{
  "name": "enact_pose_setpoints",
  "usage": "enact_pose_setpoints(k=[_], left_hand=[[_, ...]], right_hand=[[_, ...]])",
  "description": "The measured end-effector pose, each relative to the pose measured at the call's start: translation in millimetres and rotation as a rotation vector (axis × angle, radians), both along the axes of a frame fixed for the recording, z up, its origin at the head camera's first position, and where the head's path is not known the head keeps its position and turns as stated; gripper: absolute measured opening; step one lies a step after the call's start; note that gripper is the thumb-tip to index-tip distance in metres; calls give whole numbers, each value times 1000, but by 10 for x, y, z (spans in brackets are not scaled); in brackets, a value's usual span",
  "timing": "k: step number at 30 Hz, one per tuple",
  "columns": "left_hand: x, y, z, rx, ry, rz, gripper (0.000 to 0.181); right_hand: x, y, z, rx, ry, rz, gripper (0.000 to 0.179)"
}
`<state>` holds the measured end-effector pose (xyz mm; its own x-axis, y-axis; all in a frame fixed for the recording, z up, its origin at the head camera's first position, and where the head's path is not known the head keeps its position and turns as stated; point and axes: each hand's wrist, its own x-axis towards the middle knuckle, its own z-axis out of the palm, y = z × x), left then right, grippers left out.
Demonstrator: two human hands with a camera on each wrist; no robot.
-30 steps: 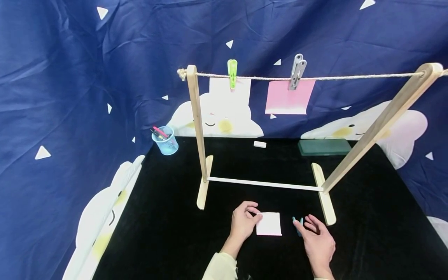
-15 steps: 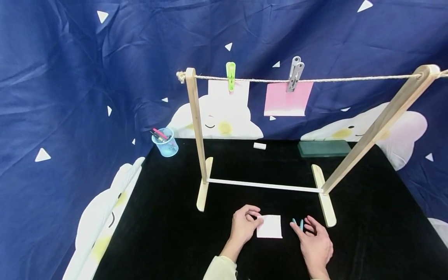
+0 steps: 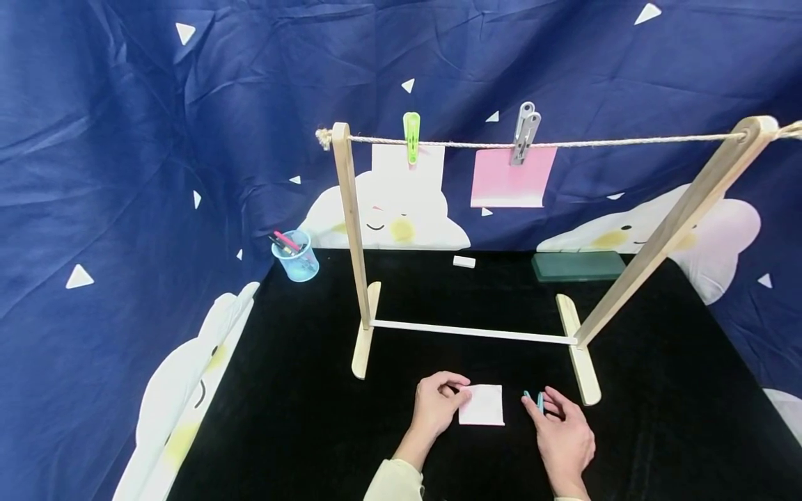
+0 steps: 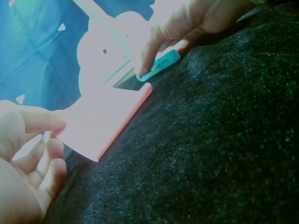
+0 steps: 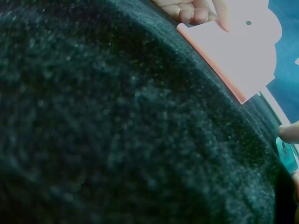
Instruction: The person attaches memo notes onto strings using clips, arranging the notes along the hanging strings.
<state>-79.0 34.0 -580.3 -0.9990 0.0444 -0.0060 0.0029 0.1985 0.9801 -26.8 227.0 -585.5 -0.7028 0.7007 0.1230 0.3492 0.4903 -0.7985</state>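
Note:
My left hand [image 3: 434, 405] pinches the left edge of a small whitish-pink sticky note [image 3: 485, 406] between thumb and fingers. In the left wrist view the note [image 4: 100, 121] shows a pink curled edge facing me, low over the black cloth. To the right of the note, my right hand [image 3: 565, 437] holds a teal clothespin [image 4: 161, 65] between thumb and fingers. Its two ends stick up like a V in the head view. A gap separates the clothespin from the note. The right wrist view catches only part of the clothespin [image 5: 286, 153] at its edge.
Beyond both hands stands a wooden frame [image 3: 679, 229] with a rope [image 3: 626, 142]. A green clothespin [image 3: 411, 132] and a grey one [image 3: 525, 136] clip a white note [image 3: 429, 167] and a pink note [image 3: 501, 177]. A pen cup [image 3: 299, 264], eraser [image 3: 464, 262] and green box [image 3: 579, 266] stand behind.
My right hand has shifted slightly left toward the note, and its thumb and fingers have settled around the teal clothespin. The left hand keeps its pinch on the note, almost unmoved.

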Motion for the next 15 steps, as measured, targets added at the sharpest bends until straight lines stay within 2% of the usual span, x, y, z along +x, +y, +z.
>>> enact_pose_setpoints(k=[4, 15], left_hand=[[-4, -7, -18, 38, 5, -1, 15], [2, -10, -23, 75, -44, 8, 14]], right_hand=[[-2, -3, -5, -16, 30, -7, 42], [22, -10, -28, -60, 128, -13, 39]])
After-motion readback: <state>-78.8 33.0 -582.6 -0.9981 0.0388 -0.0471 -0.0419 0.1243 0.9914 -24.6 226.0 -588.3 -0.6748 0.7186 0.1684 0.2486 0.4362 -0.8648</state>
